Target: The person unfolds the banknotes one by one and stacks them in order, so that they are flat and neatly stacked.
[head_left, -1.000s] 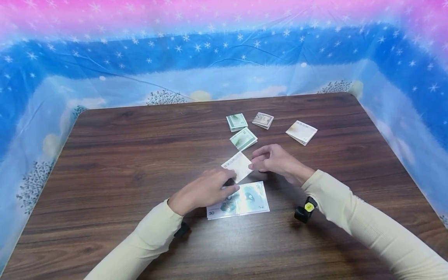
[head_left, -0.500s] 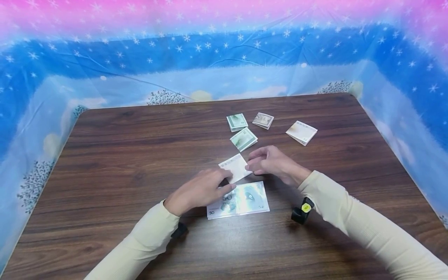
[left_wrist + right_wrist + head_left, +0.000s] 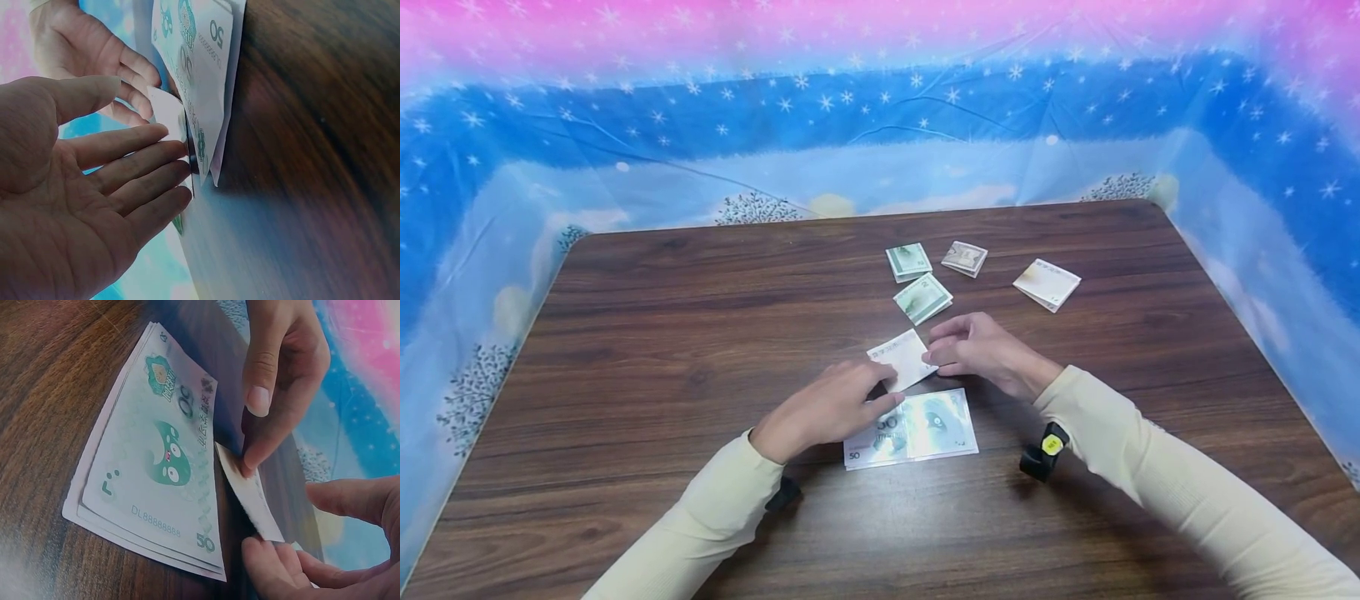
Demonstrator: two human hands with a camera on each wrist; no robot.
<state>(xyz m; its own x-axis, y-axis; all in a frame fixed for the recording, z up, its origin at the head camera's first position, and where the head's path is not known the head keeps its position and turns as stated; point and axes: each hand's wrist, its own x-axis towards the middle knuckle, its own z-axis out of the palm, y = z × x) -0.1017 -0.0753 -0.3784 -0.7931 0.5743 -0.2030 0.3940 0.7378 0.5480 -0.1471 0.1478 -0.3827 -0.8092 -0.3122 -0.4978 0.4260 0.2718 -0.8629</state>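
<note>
Banknote (image 3: 906,357) lies between left grip (image 3: 831,407) and right grip (image 3: 983,353).

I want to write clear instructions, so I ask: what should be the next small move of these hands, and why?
Perhaps pinch and open the small note between the hands: it looks folded, the left hand touches it, the right hand is at its edge, and the 50 notes beside it lie unfolded.

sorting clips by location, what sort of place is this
Probably a staged filming or activity corner, though the wider surroundings are hidden. A snowflake-printed cloth hangs behind and along both sides of a wood-grain table, where a 50 note bears a cartoon face.
</note>
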